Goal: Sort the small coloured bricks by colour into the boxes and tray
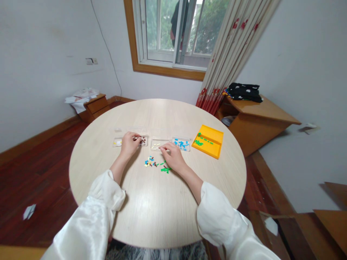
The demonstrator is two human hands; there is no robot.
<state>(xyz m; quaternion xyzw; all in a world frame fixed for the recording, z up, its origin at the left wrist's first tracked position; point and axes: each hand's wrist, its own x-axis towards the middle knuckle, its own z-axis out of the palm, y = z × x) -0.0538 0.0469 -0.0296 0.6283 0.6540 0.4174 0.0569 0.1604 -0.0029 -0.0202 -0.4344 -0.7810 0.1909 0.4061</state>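
My left hand (130, 143) is over a clear plastic box of small dark brown pieces (143, 139), thumb and fingers pinched together at its left part. Whatever sits between those fingertips is too small to make out. At the near right of another clear box (159, 140), holding a few pale yellow pieces (155, 146), my right hand (172, 156) also pinches; its fingertips hide what they hold, if anything. Just below lies a loose mixed pile of blue, yellow, white and brown pieces (149, 161). Green pieces (165, 169) lie beside it, partly under my right hand.
A clear box with blue pieces (181, 144) stands right of the middle box. Farther right, an open yellow case (214, 148) holds green pieces. A box with white and yellow pieces (117, 142) is at the left. All rest on a round wooden table (151, 202).
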